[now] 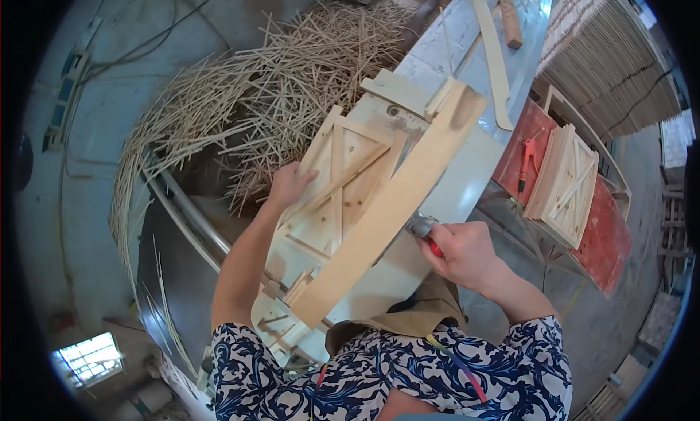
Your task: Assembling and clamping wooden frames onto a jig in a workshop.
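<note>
I see the right hand [464, 255] closed round a red handle [435, 248], long board [390, 206] to its left; left hand [293, 184], half-open, touching the braced panel [355, 195].

Hands [288, 185] on panel [356, 191], red handle [436, 248]

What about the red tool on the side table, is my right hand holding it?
No, the red tool lies on the red tabletop, apart from your right hand.

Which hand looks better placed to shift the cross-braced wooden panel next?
The left hand, probably: it touches the panel, while the right hand grips a red handle across the plank.
</note>
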